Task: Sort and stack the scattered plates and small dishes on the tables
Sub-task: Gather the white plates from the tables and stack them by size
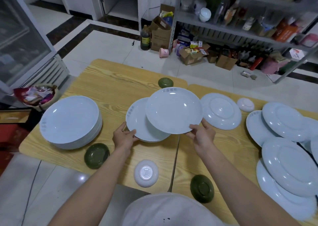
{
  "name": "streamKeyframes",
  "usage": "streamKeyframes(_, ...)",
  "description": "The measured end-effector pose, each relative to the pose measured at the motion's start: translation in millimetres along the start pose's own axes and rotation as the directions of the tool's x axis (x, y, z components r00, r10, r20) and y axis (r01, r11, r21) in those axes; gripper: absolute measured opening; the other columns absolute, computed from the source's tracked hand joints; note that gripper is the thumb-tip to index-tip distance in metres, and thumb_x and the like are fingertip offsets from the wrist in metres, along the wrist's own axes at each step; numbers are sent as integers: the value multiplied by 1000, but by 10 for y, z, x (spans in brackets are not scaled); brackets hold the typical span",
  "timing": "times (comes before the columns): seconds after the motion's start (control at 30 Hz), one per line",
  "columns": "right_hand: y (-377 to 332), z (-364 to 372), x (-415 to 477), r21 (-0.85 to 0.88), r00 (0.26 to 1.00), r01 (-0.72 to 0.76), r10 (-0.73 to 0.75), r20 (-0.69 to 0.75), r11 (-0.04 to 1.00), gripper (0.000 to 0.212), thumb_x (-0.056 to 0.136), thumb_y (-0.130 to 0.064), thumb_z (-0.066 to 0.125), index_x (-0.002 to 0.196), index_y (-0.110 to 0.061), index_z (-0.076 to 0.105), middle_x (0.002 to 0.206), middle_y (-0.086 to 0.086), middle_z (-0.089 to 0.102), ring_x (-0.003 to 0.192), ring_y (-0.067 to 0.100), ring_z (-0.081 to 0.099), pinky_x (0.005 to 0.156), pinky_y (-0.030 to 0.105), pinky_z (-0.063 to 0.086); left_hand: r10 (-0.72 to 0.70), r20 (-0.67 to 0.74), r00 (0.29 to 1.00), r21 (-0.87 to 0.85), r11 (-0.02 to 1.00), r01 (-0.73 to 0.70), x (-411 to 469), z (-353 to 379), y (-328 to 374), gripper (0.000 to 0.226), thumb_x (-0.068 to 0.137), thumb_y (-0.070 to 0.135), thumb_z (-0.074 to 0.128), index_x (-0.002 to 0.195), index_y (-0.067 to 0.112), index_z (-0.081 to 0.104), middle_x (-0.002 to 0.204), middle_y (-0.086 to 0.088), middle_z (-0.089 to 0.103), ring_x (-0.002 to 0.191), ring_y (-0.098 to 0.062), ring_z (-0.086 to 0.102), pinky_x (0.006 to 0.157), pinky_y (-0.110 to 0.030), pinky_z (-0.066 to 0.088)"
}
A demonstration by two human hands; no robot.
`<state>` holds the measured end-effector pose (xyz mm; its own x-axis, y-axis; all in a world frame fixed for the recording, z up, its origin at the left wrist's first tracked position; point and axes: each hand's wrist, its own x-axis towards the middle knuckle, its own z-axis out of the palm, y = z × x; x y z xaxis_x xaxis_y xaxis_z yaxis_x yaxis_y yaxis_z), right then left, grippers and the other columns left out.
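Your left hand (124,137) curls round the near rim of the lower white plate (137,124), thumb on top, while your right hand (203,136) pinches the near rim of the upper white plate (173,110) — it overlaps the lower one over the left table's (110,81) right edge, by the seam. The tall plate stack (68,120) sits at that table's left edge — apart from both hands.

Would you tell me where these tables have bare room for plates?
Bare wood lies on the left wooden table behind the tall white plate stack, up to the far green dish. Overlapping white plates crowd the right table.
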<state>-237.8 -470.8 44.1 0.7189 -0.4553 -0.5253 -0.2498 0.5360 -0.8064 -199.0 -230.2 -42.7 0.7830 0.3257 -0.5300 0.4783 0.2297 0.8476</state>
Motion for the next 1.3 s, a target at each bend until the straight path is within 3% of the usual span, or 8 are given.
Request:
streamKeyframes(0.13,130,133,2,10,997,-71,71,6,997,67,84,19,55,145,-7,46,114,8,67,86,24,71,65,39,62,-19,-1,1000,35,999,19,51,-11,10,72,83,-8,71,146,15,44,101,-15,71,83,-27,73,61,-29,61)
streamKeyframes(0.3,298,247,41,-40,991,-133,134,18,990,70,84,20,54,148,-6,41,116,11,65,86,25,69,80,46,58,-43,-6,999,83,996,44,81,-11,-5,72,83,-7,71,145,18,46,102,-11,71,73,-24,74,62,-35,62)
streamKeyframes(0.4,358,284,67,-85,989,-143,145,10,986,69,84,19,55,146,-7,43,120,12,64,85,25,68,80,46,58,-42,-4,999,93,995,43,91,-29,-20,70,83,-5,72,144,19,47,99,-10,72,71,-22,74,59,-31,61)
streamKeyframes(0.67,465,337,130,-123,987,-157,158,1,980,70,82,18,59,145,-9,45,130,12,62,91,27,70,60,35,61,-31,28,999,108,994,27,105,-58,-36,69,85,-3,72,145,18,45,103,-22,69,71,-24,74,62,-32,62)
streamKeyframes(0.8,526,336,158,-133,989,-149,149,-10,980,71,82,16,61,146,-11,45,134,10,60,104,33,68,57,31,59,-24,49,998,120,993,18,105,-77,-40,67,87,-5,68,146,18,44,81,-11,55,73,-27,74,64,-29,62)
streamKeyframes(0.93,557,345,195,-211,994,-112,112,-15,971,68,83,13,62,144,-13,48,127,5,65,98,28,70,59,28,60,-18,84,996,130,992,7,81,-81,-32,65,91,-4,64,147,19,41,83,-9,49,75,-29,73,64,-28,61)
streamKeyframes(1.1,552,340,262,-381,995,-96,100,-10,920,61,82,11,68,137,-14,58,99,1,73,86,16,71,67,26,60,-28,123,992,128,992,12,39,-89,-18,66,93,-6,59,149,19,37,77,-4,36,82,-33,73,62,-24,59)
streamKeyframes(1.3,579,375,305,-504,994,-105,83,-67,857,52,76,12,71,123,-11,68,85,-4,69,80,15,68,63,24,59,-44,134,990,114,993,28,21,-94,-3,65,94,-10,53,150,18,36,71,-2,43,71,-25,74,63,-23,59)
